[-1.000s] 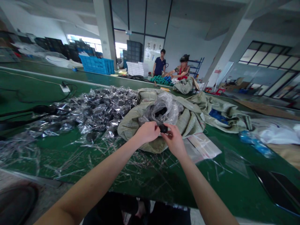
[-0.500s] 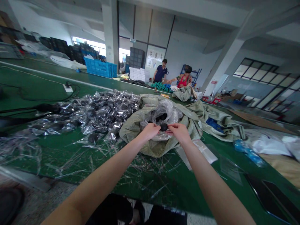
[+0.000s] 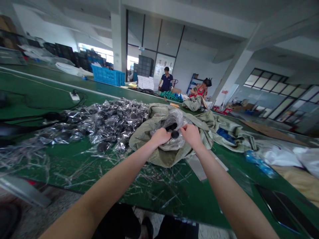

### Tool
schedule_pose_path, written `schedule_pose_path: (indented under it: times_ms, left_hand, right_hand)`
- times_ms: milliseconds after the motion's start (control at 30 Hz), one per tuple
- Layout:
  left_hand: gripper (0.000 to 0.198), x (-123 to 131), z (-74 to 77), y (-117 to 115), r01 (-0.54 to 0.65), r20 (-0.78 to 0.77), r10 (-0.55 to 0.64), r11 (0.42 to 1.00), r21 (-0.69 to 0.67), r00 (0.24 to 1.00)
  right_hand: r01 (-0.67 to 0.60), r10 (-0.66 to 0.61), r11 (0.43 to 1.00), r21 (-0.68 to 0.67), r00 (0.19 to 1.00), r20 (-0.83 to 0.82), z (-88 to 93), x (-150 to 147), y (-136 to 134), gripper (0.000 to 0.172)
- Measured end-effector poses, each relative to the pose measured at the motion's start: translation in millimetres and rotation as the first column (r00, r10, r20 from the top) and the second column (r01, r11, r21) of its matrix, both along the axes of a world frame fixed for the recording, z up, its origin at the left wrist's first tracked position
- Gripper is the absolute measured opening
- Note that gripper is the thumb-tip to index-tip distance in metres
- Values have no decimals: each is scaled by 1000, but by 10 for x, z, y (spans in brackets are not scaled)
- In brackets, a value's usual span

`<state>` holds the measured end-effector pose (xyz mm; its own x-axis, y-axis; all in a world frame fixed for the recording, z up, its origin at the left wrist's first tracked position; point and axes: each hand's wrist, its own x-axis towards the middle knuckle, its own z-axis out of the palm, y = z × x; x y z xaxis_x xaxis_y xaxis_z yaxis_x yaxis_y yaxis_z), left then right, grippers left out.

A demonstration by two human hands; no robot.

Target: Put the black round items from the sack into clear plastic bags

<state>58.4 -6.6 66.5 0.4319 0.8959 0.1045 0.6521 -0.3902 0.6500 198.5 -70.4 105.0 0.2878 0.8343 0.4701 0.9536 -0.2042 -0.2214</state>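
Observation:
A black round part (image 3: 174, 134) shows between my hands, just in front of the mouth of a clear plastic bag (image 3: 176, 117). My left hand (image 3: 161, 136) is closed on the part's left side. To the right, my right hand (image 3: 190, 133) has curled fingers beside the bag's opening, a little apart from the part; what they pinch, if anything, is hidden. The plastic bag lines a grey-green woven sack (image 3: 163, 158) with its top rolled down. More dark parts (image 3: 170, 127) are visible inside it.
Left of the sack lies a heap of black parts in clear wrappers (image 3: 117, 119). Plastic strips (image 3: 159, 186) litter the green table (image 3: 196, 199). Flat clear bags (image 3: 199, 167), a blue-tinted bottle (image 3: 260, 163) and a phone (image 3: 277, 207) lie right. Two people stand across the table.
My right hand has drawn slightly away from the black part, up toward the bag's edge. My left hand stays at the part. The person in red at the back has shifted right and bent lower.

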Motion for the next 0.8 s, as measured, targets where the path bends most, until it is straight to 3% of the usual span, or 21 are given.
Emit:
schedule_pose_path:
  times_ms: [233, 333, 567, 800]
  left_hand:
    - [33, -27, 98, -19, 29, 31, -28, 999, -25, 999]
    - [32, -40, 78, 4, 2, 96, -5, 1000, 26, 995]
    - [29, -69, -2, -13, 43, 110, -35, 997, -68, 993]
    - [32, -54, -16, -7, -36, 153, 36, 999, -4, 988]
  right_hand:
    - [-57, 57, 998, 7, 997, -50, 8, 39, -22, 18]
    - [-95, 97, 995, 21, 986, -137, -46, 108, -18, 16]
    - [-92, 108, 994, 60, 916, -387, -219, 227, 6, 19]
    - [-132, 155, 986, 99, 944, -290, -211, 93, -90, 17]
